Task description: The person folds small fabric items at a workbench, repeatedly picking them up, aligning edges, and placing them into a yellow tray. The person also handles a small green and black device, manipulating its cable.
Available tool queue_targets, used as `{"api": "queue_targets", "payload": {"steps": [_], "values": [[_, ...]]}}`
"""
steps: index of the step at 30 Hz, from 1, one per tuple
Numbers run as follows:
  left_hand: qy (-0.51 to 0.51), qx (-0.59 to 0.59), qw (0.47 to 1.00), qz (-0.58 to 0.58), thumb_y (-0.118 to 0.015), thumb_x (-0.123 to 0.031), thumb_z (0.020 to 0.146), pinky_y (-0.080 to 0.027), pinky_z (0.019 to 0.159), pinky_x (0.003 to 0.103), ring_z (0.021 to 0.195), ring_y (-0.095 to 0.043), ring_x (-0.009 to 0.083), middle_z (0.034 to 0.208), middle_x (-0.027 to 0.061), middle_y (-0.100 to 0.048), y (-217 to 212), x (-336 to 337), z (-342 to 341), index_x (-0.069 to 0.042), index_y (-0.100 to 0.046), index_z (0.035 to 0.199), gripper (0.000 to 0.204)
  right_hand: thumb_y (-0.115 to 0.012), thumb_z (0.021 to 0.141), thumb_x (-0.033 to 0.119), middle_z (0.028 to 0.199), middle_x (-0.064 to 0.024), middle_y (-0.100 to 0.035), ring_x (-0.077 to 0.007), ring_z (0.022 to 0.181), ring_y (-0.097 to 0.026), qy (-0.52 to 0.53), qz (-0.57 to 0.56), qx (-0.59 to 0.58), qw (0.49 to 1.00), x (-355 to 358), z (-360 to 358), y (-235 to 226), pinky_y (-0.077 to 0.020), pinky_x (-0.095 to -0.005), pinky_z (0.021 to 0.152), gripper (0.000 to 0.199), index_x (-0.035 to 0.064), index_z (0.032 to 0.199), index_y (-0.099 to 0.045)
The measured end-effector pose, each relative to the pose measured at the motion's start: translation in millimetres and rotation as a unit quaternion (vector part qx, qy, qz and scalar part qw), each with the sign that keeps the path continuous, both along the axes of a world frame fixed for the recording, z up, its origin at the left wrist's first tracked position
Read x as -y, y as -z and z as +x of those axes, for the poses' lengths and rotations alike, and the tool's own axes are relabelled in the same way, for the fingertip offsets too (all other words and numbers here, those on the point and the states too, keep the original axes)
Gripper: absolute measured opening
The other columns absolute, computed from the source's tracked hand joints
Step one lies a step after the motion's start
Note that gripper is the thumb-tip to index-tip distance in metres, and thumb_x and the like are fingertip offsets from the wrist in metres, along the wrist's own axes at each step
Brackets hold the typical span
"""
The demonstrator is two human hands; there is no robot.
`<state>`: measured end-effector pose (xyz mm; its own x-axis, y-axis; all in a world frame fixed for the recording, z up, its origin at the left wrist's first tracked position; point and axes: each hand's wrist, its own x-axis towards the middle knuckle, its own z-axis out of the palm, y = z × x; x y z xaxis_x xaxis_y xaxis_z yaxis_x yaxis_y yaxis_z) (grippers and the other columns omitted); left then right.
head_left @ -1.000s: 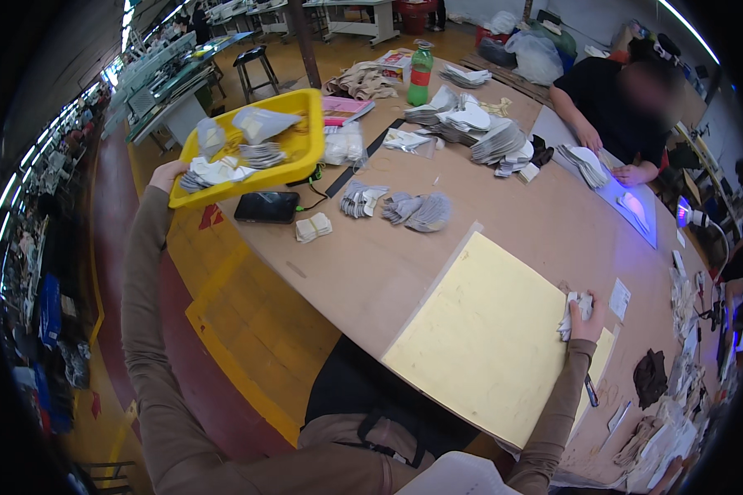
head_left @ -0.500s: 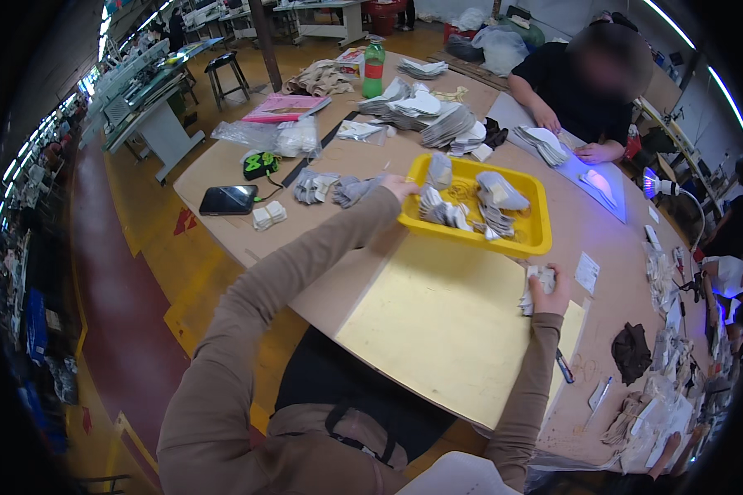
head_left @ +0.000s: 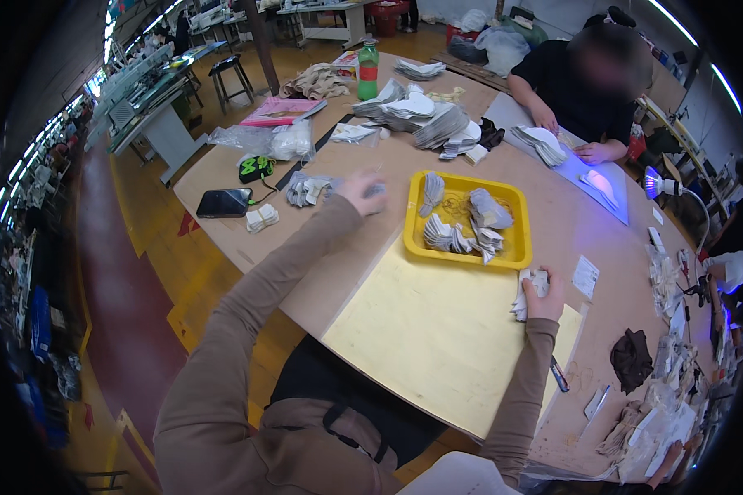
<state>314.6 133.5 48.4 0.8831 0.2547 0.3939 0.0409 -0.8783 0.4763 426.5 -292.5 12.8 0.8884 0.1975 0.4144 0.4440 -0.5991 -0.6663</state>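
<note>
Evidently, the 2 hands are at separate places along the counter (head_left: 582, 235). The right hand (head_left: 547, 299) has its grip clamped on a small stack of pale cut pieces (head_left: 520, 304), fingers curled around it, probably so the loose layers stay together. That stack is at the far right part of a pale-yellow sheet (head_left: 429, 330), just beside the near right corner of a yellow plastic tray (head_left: 462, 257). The left hand (head_left: 358, 195), blurred, is left of the tray, beside a grey bundle (head_left: 376, 190) it partly hides; I cannot tell whether its grip is apart, together or clamped on that bundle.

The tray stands flat between the hands, its near side overlapping the sheet, presumably to be within reach of either. Inside lie 4 groups of grey and white pieces (head_left: 446, 237) with thin tan bands (head_left: 454, 205) among them; the raised walls likely keep these small items from scattering. Farther left, a grey-and-white bundle (head_left: 308, 190) and a banded white bundle (head_left: 262, 217) rest near a black phone (head_left: 224, 203). Across the counter, a co-worker (head_left: 570, 82) sits at a blue-lit board (head_left: 607, 194), the lamp (head_left: 664, 183) apparently angled to light the work.
</note>
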Motion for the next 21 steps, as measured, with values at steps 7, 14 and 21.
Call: {"api": "queue_targets", "payload": {"steps": [7,14,21], "values": [[-0.309,0.004,0.95,0.032,-0.077,-0.042,0.068,-0.041,0.099,0.044,0.113,-0.053,0.0384,0.123,0.0215,-0.056,32,-118,-66,-0.006,-0.047,0.131,0.078,-0.07,0.077,0.017,0.107,-0.0118,-0.057,-0.0264,0.102,-0.054,-0.016,-0.007,-0.005,1.0,-5,-1,3,-0.0425,-0.0364,0.091,0.041,0.0057,0.114,-0.057],[-0.062,0.139,0.925,-0.348,-0.074,-0.029,0.08,-0.046,0.094,0.033,0.11,-0.057,0.0224,0.121,0.0135,-0.058,11,-80,-95,0.001,-0.043,0.132,0.068,-0.066,0.083,0.02,0.109,-0.0149,-0.057,-0.0319,0.103,-0.054,0.085,-0.053,0.189,0.977,-9,-11,-6,-0.0422,-0.0403,0.09,0.037,0.0049,0.116,-0.058],[0.299,0.078,0.632,-0.71,-0.066,-0.032,0.088,-0.048,0.091,0.032,0.111,-0.055,0.0176,0.124,0.0106,-0.053,7,30,-76,-0.002,-0.036,0.135,0.063,-0.07,0.076,0.006,0.109,-0.0162,-0.059,-0.0327,0.105,-0.055,-0.032,0.102,0.231,0.967,-67,-87,-56,-0.0425,-0.0421,0.094,0.035,0.0003,0.109,-0.059]]}}
